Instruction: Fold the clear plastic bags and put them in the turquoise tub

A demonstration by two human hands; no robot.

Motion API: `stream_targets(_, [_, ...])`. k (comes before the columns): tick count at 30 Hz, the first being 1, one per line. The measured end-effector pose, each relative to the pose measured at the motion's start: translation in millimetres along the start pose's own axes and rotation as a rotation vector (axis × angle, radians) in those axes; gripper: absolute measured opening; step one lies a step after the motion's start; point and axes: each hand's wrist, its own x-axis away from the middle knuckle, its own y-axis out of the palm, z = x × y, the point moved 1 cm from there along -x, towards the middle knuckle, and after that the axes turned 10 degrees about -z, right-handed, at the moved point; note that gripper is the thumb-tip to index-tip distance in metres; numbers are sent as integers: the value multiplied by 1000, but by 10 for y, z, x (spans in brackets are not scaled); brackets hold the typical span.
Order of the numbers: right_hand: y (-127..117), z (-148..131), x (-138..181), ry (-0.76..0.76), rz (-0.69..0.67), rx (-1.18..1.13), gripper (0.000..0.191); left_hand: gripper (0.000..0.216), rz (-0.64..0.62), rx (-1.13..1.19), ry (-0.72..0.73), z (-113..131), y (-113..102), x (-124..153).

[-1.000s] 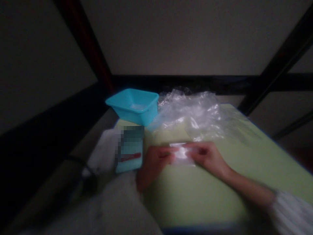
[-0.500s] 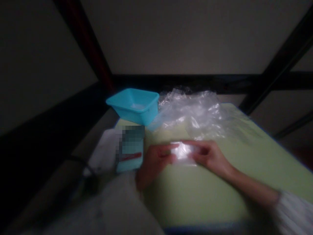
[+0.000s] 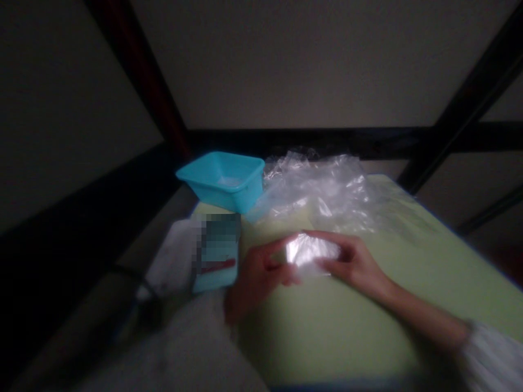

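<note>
A small shiny clear plastic bag [image 3: 312, 250] is held between my two hands, just above the green tabletop. My left hand [image 3: 263, 275] has its index finger along the bag's upper left edge and its thumb near the lower left corner. On the other side, my right hand [image 3: 353, 258] pinches the bag, index finger stretched over the top edge and thumb in front. Glare and blur hide whether anything is inside. Beyond the hands lies a heap of crumpled clear plastic bags [image 3: 327, 188].
A turquoise plastic basin [image 3: 249, 193] stands at the back left with something pale in it. Left of my hand lies a pale blue-green item [image 3: 214, 280] with a red strip, partly pixelated, beside something white [image 3: 171, 256]. The green table [image 3: 327, 332] has blue edges.
My left thumb has shifted slightly down, away from the bag's middle, and more of the bag's shiny face shows. My right hand keeps its pinch. The view has tipped slightly.
</note>
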Motion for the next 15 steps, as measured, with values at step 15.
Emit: stream_targets(15, [-42,-28,50,-28,66,-4,41,38,481,-637,477,518,-88,286])
